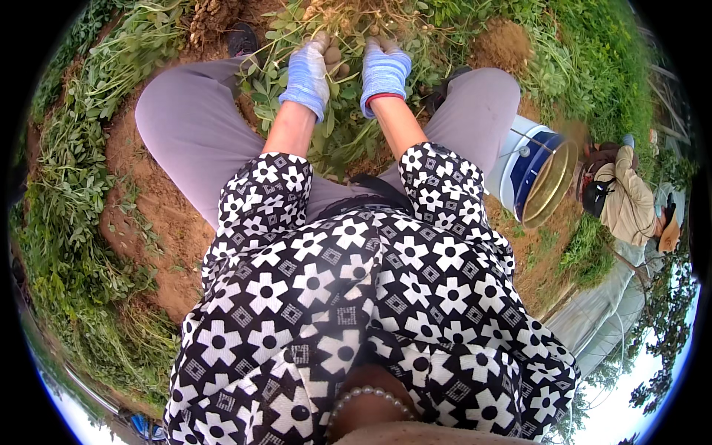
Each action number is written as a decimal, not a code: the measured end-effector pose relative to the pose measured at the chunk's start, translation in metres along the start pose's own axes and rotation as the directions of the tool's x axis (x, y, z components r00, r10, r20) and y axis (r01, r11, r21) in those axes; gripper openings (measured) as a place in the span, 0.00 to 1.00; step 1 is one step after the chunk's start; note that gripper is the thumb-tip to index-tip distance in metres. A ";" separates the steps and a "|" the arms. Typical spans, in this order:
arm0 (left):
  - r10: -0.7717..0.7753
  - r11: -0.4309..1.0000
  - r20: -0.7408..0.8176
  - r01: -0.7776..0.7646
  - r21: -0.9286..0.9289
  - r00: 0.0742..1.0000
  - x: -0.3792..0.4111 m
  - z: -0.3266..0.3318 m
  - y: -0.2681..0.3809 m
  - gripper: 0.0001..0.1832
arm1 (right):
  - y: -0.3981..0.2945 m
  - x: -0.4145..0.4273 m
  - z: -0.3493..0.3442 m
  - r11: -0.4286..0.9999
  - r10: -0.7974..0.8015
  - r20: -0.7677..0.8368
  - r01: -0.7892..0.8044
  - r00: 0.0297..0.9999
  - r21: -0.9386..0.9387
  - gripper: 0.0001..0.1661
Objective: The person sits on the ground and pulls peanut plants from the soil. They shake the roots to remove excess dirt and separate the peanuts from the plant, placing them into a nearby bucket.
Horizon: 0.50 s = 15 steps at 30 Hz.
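Both hands wear blue knit work gloves with soiled greyish fingers. At the top centre, my left hand (310, 72) and my right hand (385, 69) lie a little apart on a bunch of uprooted peanut plants (345, 94). The fingers of both are bent into the stems, just below the roots and pods (378, 14). My left hand is closed around stems. My right hand's fingertips are partly hidden among the roots, though they also appear curled on stems. The leafy ends hang down between my knees.
A white and blue metal bucket (517, 167) lies tilted beside my right knee. Pulled plants (78, 200) cover the left side along bare soil (172, 239). More pods and roots (208, 22) lie at the upper left. Another person (628, 194) is bent over at the far right, near plastic sheeting (606, 317).
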<state>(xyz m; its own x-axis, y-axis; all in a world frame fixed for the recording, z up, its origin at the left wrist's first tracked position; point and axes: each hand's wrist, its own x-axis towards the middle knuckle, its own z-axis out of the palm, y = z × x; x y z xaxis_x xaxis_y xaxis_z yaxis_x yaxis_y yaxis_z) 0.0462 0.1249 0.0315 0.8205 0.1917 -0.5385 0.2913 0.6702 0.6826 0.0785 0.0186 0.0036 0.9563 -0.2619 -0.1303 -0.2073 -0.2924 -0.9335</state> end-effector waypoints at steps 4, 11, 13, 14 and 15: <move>-0.019 1.000 -0.026 0.019 0.000 0.999 -0.003 -0.001 -0.003 0.14 | -0.013 0.005 0.014 0.911 0.170 -0.127 -0.107 0.977 0.398 0.17; -0.059 0.998 -0.037 0.059 0.012 0.998 -0.001 0.009 -0.007 0.14 | 0.008 0.036 0.017 0.907 -0.221 -0.232 0.112 0.947 -0.405 0.20; -0.047 0.999 -0.033 0.047 0.021 0.998 -0.002 0.005 -0.006 0.14 | -0.004 0.033 0.016 0.921 -0.159 -0.181 0.079 0.971 -0.382 0.22; -0.051 0.998 -0.033 0.052 0.043 0.998 -0.002 0.004 -0.005 0.14 | -0.001 0.040 0.016 0.906 -0.140 -0.137 0.072 0.981 -0.416 0.21; -0.047 0.999 -0.016 0.047 0.023 0.999 0.000 0.000 -0.006 0.14 | -0.006 0.039 0.013 0.890 -0.119 -0.090 0.066 0.989 -0.451 0.21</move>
<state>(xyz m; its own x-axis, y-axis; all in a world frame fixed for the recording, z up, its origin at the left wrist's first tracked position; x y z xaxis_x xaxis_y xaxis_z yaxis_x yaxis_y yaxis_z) 0.0443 0.1208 0.0276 0.7981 0.1712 -0.5777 0.3411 0.6620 0.6674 0.1200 0.0217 -0.0003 0.9515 -0.3073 0.0122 -0.2147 -0.6922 -0.6891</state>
